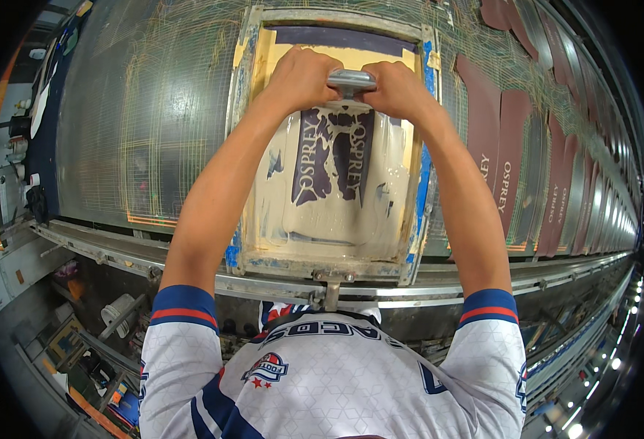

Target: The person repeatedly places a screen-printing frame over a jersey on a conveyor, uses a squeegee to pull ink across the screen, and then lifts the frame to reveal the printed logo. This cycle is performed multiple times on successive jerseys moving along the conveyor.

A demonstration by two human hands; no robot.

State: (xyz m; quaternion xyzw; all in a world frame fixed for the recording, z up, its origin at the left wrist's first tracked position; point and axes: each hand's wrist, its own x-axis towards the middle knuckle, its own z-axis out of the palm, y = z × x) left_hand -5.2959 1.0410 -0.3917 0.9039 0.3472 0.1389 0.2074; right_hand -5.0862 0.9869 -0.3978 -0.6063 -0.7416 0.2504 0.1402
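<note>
Both my hands grip a squeegee with a metal handle [352, 79] near the far end of a screen-printing frame [300, 268]. My left hand [303, 79] is closed round its left side and my right hand [397, 89] round its right side. The squeegee's blade is mostly hidden under my fingers. Cream-coloured ink [329, 219] lies wet over the mesh on the near side. Dark stencil patches with lettering [329, 161] show through it in the middle. Yellow and blue tape lines the frame's inner edges and rails.
The frame sits on a long printing table [168, 110] marked with coloured lines. Maroon cut pieces [479, 110], several with pale lettering, lie in a row to the right. A metal rail [190, 278] runs along the near edge. White buckets [119, 313] stand below left.
</note>
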